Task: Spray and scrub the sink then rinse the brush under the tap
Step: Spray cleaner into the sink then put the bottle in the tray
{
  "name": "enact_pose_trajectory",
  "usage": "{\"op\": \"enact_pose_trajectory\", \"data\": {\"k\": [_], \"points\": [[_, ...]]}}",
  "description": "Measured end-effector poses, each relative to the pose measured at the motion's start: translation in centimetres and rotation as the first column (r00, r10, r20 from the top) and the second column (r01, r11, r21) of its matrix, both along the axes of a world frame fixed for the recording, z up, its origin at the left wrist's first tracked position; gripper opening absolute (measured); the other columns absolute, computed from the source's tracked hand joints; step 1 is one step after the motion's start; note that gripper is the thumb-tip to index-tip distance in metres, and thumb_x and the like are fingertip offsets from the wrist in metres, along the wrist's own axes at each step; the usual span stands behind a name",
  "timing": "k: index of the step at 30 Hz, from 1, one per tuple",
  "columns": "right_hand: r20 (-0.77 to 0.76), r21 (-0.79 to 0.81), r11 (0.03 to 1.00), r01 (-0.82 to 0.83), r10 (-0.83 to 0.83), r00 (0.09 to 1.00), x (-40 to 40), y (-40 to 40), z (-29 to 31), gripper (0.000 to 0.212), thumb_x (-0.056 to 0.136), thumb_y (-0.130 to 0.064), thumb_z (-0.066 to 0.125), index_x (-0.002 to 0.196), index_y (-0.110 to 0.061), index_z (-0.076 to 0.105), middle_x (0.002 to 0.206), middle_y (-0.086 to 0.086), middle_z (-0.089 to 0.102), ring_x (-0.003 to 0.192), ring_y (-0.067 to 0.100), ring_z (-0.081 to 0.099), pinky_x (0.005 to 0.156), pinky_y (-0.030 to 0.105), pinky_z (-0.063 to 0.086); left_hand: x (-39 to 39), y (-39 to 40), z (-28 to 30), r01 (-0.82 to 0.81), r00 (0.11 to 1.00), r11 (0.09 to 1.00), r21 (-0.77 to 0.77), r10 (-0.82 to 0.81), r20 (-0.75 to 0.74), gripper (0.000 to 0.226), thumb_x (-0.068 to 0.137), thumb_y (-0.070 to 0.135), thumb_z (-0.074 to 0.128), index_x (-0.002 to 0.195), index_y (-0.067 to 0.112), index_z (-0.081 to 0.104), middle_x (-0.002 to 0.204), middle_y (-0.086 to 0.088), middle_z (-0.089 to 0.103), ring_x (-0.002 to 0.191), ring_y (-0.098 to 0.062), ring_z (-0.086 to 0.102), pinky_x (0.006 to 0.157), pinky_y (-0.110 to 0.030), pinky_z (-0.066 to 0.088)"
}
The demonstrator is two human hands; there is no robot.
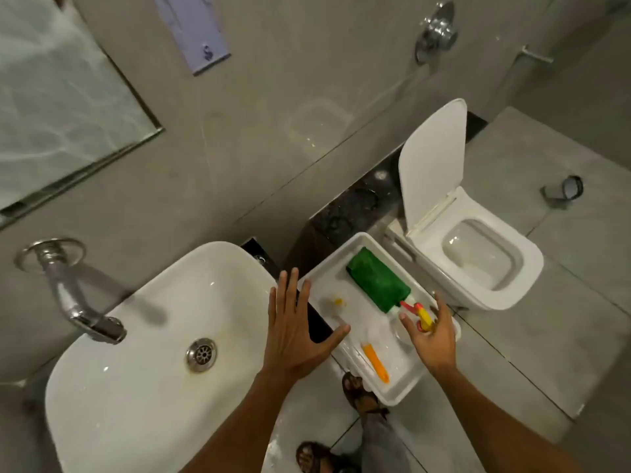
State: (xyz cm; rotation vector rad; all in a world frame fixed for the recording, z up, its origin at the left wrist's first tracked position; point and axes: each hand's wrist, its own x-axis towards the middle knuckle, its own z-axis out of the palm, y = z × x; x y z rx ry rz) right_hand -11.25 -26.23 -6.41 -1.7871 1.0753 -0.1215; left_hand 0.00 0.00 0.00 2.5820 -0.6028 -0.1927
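A white sink [143,336] sits at the left with its chrome tap [82,302] reaching in from the wall and a metal drain [201,355] in the basin. Just right of it lies a white tray [392,387], and in the tray a green spray bottle [377,285] lies on its side, its red and yellow trigger head [421,315] pointing toward the near right. An orange-handled brush [375,363] lies in the tray's near part (its bristle end is too pale to make out). The left hand [297,336] hovers over the gap between sink and tray, fingers spread wide and holding nothing. The right hand [432,339] is at the trigger head, fingers loosely curled beside it, not clearly gripping. A toilet [478,261] with its lid raised stands at the far right.
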Motion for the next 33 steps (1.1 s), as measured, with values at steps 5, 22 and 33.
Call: {"op": "enact_pose_trajectory", "data": {"k": [5, 22, 33], "points": [[0.011, 0.102, 0.946, 0.307, -0.309, 0.951, -0.8, 0.9, -2.7, 0.059, 0.089, -0.034, 0.084, 0.142, -0.016, 0.064, 0.122, 0.007, 0.071, 0.114, 0.03, 0.067, 0.108, 0.057, 0.055, 0.4, -0.3, -1.3, -0.022, 0.996, 0.998, 0.067, 0.017, 0.083, 0.116, 0.088, 0.089, 0.057, 0.172, 0.016, 0.025, 0.184, -0.01, 0.007, 0.172, -0.03, 0.001, 0.137, -0.039, -0.011], [0.159, 0.116, 0.893, 0.435, -0.449, 0.879, 2.7, 0.7, -8.9, 0.049, 0.094, -0.039, 0.079, 0.137, -0.017, 0.07, 0.13, 0.007, 0.073, 0.121, 0.026, 0.068, 0.11, 0.049, 0.055, 0.5, -0.2, -2.2, -0.071, 0.99, 0.989, 0.131, 0.053, 0.133, 0.098, 0.094, 0.082, 0.055, 0.166, 0.017, 0.039, 0.183, -0.003, 0.017, 0.172, -0.02, -0.003, 0.137, -0.051, 0.007], [0.325, -0.096, 0.993, 0.066, -0.031, 0.945, 5.3, 0.5, -8.1, 0.018, 0.104, -0.025, 0.068, 0.117, -0.015, 0.074, 0.12, 0.005, 0.075, 0.11, 0.02, 0.073, 0.094, 0.041, 0.063, 0.4, -0.4, -1.9, -0.059, 0.993, 0.989, 0.138, 0.044, 0.11, 0.094, 0.097, 0.08, 0.053, 0.166, 0.018, 0.041, 0.182, -0.002, 0.018, 0.172, -0.019, -0.004, 0.138, -0.051, 0.004]]}}
